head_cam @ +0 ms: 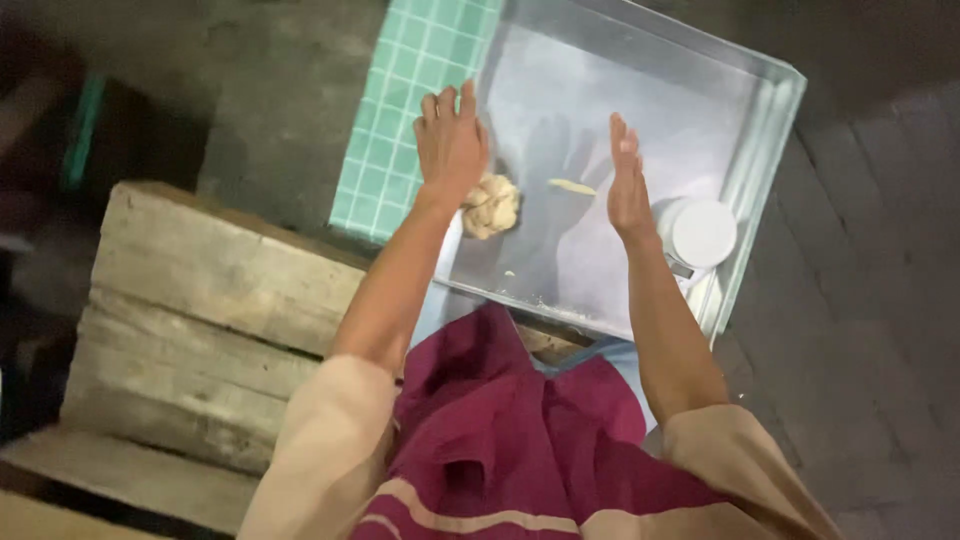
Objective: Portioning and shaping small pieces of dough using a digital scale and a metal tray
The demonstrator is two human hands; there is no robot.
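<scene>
A person seated over a shallow metal tray (760, 130) at the upper centre of the frame works a lump of pale dough (491, 205), seen from above. Both hands are open and hold nothing: the left hand (452, 140) is spread flat, fingers together, hovering just above and beside the lump, while the right hand (627, 180) stands on edge, palm turned inward, near a small flattened scrap of dough (572, 186) lying apart on the floured tray floor. By the look of it the step in hand is shaping between grips, and a next move would call for the hands to close in on the lump from either side. The dough is knobbly and folded, beige, resting near the tray's left wall at mid-frame. A round white container (703, 233) sits in the tray's lower right corner. A green tiled surface (410, 90) lies to the tray's left, weathered wooden planks (210, 300) at lower left.
</scene>
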